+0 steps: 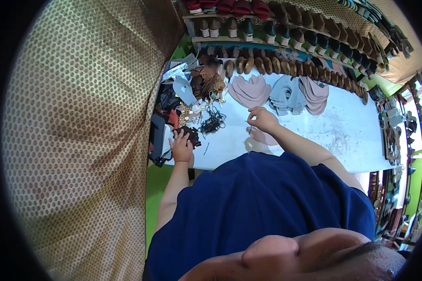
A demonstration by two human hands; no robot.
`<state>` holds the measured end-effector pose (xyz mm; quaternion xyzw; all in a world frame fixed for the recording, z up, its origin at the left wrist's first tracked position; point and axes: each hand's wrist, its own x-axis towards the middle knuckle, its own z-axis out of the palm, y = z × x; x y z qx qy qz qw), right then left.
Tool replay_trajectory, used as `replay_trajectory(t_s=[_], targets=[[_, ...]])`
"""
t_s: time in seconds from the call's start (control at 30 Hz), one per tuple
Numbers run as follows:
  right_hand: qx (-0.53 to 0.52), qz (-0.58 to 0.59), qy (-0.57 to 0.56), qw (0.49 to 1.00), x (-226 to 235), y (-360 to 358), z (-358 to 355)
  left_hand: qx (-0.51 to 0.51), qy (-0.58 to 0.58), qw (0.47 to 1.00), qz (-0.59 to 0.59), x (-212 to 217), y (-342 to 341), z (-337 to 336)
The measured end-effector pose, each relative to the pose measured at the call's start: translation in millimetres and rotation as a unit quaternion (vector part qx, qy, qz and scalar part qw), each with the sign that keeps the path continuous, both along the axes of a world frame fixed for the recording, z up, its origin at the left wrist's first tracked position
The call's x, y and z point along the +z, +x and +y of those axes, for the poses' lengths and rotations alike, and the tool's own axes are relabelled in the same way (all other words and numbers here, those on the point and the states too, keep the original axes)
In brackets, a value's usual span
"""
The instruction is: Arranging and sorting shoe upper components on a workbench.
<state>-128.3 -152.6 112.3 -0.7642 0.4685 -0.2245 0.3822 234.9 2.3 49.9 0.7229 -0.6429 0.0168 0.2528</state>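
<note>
Navy-blue cloth shirt (262, 196) nearest; I see right hand (264, 120) pinching 1 thin dark strand (250, 129), pointing bodyward beside flat pale-pink piece (263, 136); left hand (182, 146), fingers spread, touches dark-brown pile (192, 134).

No writing we can read
On the white table (356, 140), the rows of shoes (270, 29) and the patterned curtain (79, 140), we are able to read no word, number, label, brand or sign.
</note>
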Motion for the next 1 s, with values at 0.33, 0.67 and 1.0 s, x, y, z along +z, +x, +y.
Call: replay_trajectory(t_s=[0.33,0.67,1.0], targets=[[0.119,0.108,-0.058,0.985,-79.6,88.6,17.8,-0.025,0.028,0.999,0.018,-5.3,16.4,0.0],[-0.045,0.200,-0.112,0.972,-94.7,43.5,1.5,-0.048,0.050,0.997,0.032,-13.4,15.2,-4.8],[0.050,0.248,-0.213,0.944,-106.4,39.4,57.3,-0.106,0.044,0.993,0.026,-15.5,-2.2,-23.4]])
